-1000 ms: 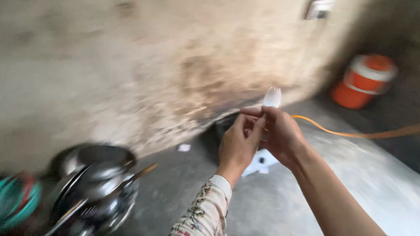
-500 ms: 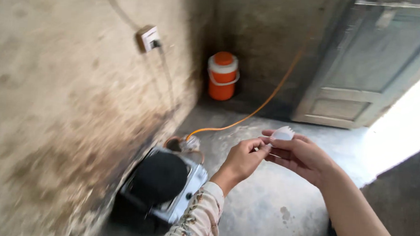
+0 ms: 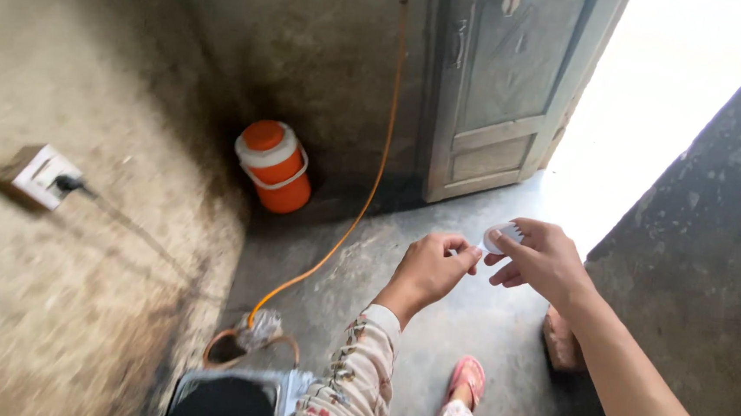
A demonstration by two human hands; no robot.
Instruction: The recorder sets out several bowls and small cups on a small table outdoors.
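Note:
My right hand (image 3: 542, 262) pinches a small white ridged object (image 3: 501, 236) between thumb and fingers at chest height. My left hand (image 3: 430, 269) is just left of it, fingers curled, its fingertips close to the same white object; whether they touch it is unclear. Both hands hover over the grey concrete floor (image 3: 438, 239) in front of a wooden door.
An orange and white water jug (image 3: 274, 166) stands in the corner. An orange cable (image 3: 362, 207) runs down the wall to an electric hot plate (image 3: 236, 394) by my left arm. A wall socket (image 3: 41, 176) with a plug is at left. The grey door (image 3: 505, 87) stands open to daylight. My foot wears a pink sandal (image 3: 465, 381).
My view has swung right, from the pots and the hot plate to the corner jug and the door. Both hands have stayed together on the small white object.

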